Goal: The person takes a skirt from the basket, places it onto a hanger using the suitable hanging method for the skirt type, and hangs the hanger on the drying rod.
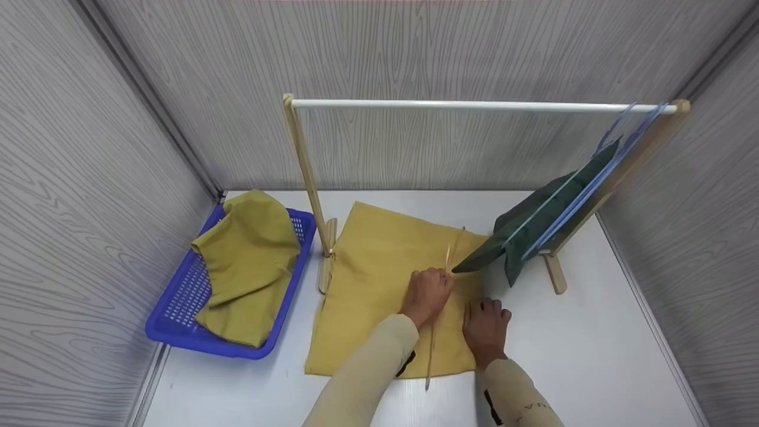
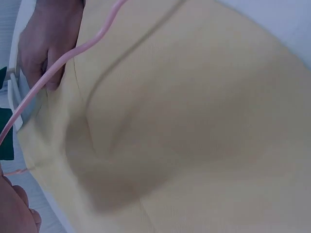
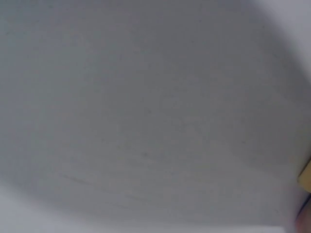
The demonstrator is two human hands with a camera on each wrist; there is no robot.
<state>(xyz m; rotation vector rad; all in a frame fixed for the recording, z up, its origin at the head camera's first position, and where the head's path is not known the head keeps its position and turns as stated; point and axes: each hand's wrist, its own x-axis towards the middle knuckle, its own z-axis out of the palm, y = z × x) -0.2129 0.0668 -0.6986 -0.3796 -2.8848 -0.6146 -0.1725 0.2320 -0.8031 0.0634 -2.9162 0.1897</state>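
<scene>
A yellow cloth (image 1: 379, 249) lies spread on the white table. Across its right part runs a thin pink clothes hanger (image 2: 95, 40), set lengthwise, one end past the cloth's near edge. My left hand (image 1: 427, 293) grips the hanger near its hook, with fingers curled; in the left wrist view part of this hand (image 2: 17, 206) shows at the lower left. At the cloth's right edge, my right hand (image 1: 486, 326) pinches the fabric, thumb on top. The right wrist view holds mostly shadowed tabletop (image 3: 146, 121).
A wooden rack with a white rod (image 1: 474, 106) spans the table's back. Dark green cloth (image 1: 545, 207) hangs at its right end on blue hangers (image 1: 584, 193), drooping close to my left hand. On the left stands a blue basket (image 1: 243, 350) with a mustard cloth (image 1: 252, 267) inside.
</scene>
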